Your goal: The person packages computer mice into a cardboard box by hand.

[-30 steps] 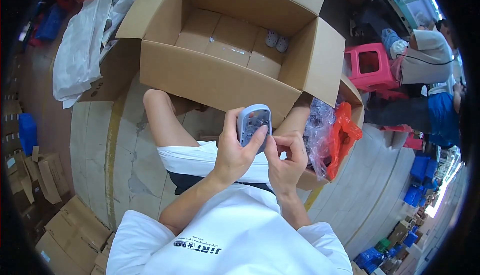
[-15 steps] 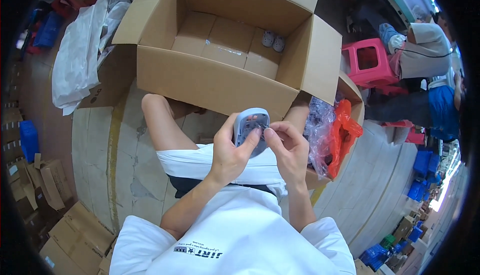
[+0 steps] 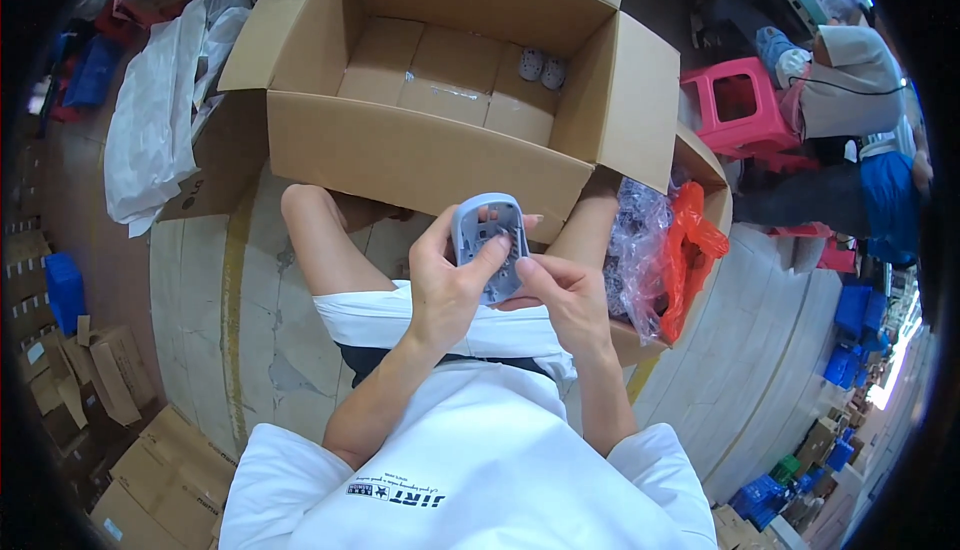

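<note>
Two hands, both yours, in use. Left hand [image 3: 445,285]: curled around the left side of one grey-blue plastic shell [image 3: 468,240], thumb pressed into the hollow, fingers behind. Right hand [image 3: 565,295]: thumb and fingers drawn nearly together at the shell's lower right edge; you cannot tell here whether they also pinch a small part.

Shell: one, rounded, hollow face toward you, fine inner detail too small to make out; held up over your lap, just in front of the near wall of the large box.

Cardboard box, large [image 3: 430,155]: one, flaps spread, beyond your knees. Contents: two small pale speckled pieces [image 3: 542,68], side by side near the far right corner.

Second carton [image 3: 632,352]: one, by your right leg, holding clear plastic wrap [image 3: 640,250] and a red-orange bag [image 3: 690,255].

To your left: white sheeting [image 3: 165,100] draped on a carton; flattened cardboard [image 3: 175,470] lower down. To your right: one pink stool [image 3: 740,110], another person [image 3: 850,80] just beyond. Beneath: pale tiled floor [image 3: 190,290].
</note>
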The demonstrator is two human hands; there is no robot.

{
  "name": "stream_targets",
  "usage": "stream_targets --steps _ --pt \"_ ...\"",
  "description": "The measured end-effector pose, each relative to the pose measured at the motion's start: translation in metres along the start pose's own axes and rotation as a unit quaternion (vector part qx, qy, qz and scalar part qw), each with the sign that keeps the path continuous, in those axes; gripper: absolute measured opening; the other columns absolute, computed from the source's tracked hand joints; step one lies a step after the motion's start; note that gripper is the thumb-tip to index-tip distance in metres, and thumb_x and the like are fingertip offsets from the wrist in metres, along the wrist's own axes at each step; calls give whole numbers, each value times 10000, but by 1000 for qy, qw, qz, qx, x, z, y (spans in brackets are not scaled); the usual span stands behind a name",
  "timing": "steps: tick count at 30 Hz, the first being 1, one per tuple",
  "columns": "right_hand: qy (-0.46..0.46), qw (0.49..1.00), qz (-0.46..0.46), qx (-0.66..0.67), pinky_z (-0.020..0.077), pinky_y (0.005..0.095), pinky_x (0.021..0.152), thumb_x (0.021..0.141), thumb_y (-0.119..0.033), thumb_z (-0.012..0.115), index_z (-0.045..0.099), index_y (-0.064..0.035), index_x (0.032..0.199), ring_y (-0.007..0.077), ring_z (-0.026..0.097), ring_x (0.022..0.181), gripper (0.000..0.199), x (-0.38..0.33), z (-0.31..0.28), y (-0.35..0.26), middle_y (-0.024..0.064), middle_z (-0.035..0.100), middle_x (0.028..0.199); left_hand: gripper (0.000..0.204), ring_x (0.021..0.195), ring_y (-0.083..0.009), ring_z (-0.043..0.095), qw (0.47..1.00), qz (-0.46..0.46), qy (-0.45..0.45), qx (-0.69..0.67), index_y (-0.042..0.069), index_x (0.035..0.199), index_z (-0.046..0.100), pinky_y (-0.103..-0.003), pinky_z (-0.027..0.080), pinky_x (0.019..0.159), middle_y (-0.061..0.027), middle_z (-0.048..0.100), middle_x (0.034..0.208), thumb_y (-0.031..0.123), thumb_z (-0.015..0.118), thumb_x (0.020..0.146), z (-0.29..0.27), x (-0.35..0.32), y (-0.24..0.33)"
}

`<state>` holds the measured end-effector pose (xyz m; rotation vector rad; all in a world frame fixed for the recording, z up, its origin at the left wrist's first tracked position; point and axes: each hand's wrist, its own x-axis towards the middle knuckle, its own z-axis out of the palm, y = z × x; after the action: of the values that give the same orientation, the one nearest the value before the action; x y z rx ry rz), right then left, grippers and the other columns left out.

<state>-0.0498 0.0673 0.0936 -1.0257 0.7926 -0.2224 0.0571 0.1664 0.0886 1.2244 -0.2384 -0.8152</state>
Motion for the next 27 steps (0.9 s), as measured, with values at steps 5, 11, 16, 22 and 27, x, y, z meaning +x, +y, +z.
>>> stream_targets --steps 5,11,16,22,27 --pt "-22 999 25 3 575 234 612 902 -110 659 685 77 1047 139 627 665 238 -2 -7 2 115 691 811 266 896 -188 671 1000 -10 -9 -7 0 1123 568 -283 543 818 -141 704 1032 5 592 858 2 2 -1" --pt "28 996 -36 -75 543 209 572 906 -110 643 691 67 1047 121 604 616 231 0 -4 -5 98 695 808 325 931 -213 669 998 -6 -27 63 -11 1166 545 -289 543 826 -154 690 1065 -16 571 842 3 2 -2" --pt "49 969 -57 -237 538 212 575 892 -90 633 699 68 985 107 607 636 195 5 -15 -14 56 690 766 386 973 -222 653 986 38 -78 143 -12 1195 531 -291 518 868 -143 675 1100 -49 539 811 11 5 -11" --pt "-9 979 -118 -166 501 212 558 908 -88 610 707 54 944 97 578 612 175 10 -42 -9 36 687 752 415 980 -287 663 996 -57 -67 -6 -41 1179 528 -326 527 870 -193 657 1079 -74 527 765 26 16 -22" --pt "384 907 -107 -138 450 212 533 881 -115 622 708 -3 872 89 570 601 141 16 -179 10 42 667 724 443 946 -325 673 989 -119 -83 -17 -36 1197 507 -366 553 843 -208 645 1077 -77 532 757 35 24 -36"
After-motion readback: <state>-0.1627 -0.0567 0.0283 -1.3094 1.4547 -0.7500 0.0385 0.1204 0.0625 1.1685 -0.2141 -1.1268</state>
